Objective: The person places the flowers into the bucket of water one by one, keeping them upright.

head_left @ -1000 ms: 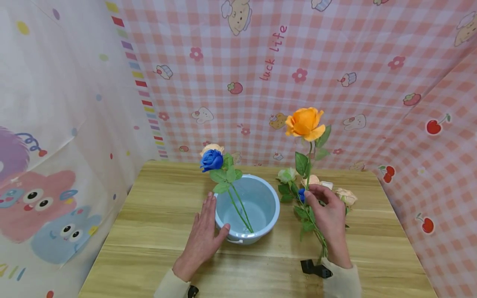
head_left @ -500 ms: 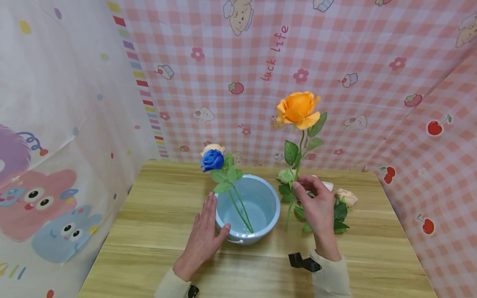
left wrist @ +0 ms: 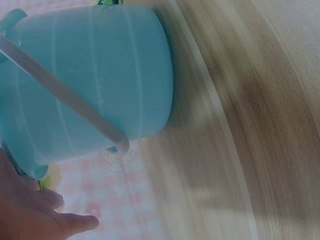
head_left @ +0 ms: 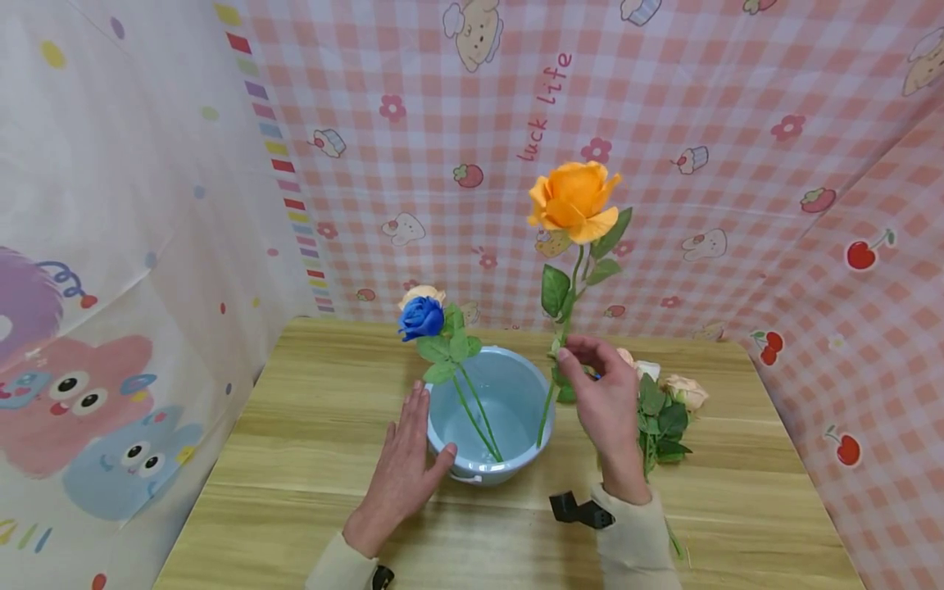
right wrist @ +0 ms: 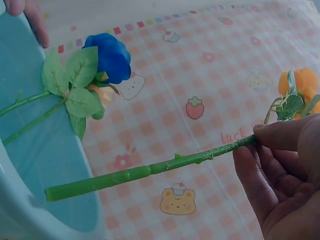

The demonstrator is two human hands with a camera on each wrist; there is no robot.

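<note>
Change: over the last second the right hand [head_left: 606, 393] shifts left, taking the orange rose [head_left: 575, 201] from above the loose roses [head_left: 672, 418] to the right side of the bucket [head_left: 516, 385]. Its stem [right wrist: 150, 170] now overlaps the bucket's right rim in the head view; contact with the rim can't be told. Judging by that, the orange rose is between the pile and the bucket, not yet standing with the blue rose [head_left: 422, 317] and cream rose [head_left: 420, 292], whose stems lean inside against the left rim. Those two look unchanged.

Right grip: thumb and fingers pinch the stem midway, bloom up, lower end free. Left grip: holds no flower; left hand [head_left: 398, 455] spreads along the bucket's left side, fingers extended, same spot as before. Bucket stands on the wooden bench [head_left: 295, 393], loose roses to its right.

Writing: "luck life" in red, running upward on the pink checked cloth [head_left: 509, 188]. No brand or label readable on the bucket or the black wrist device [head_left: 581, 510]
</note>
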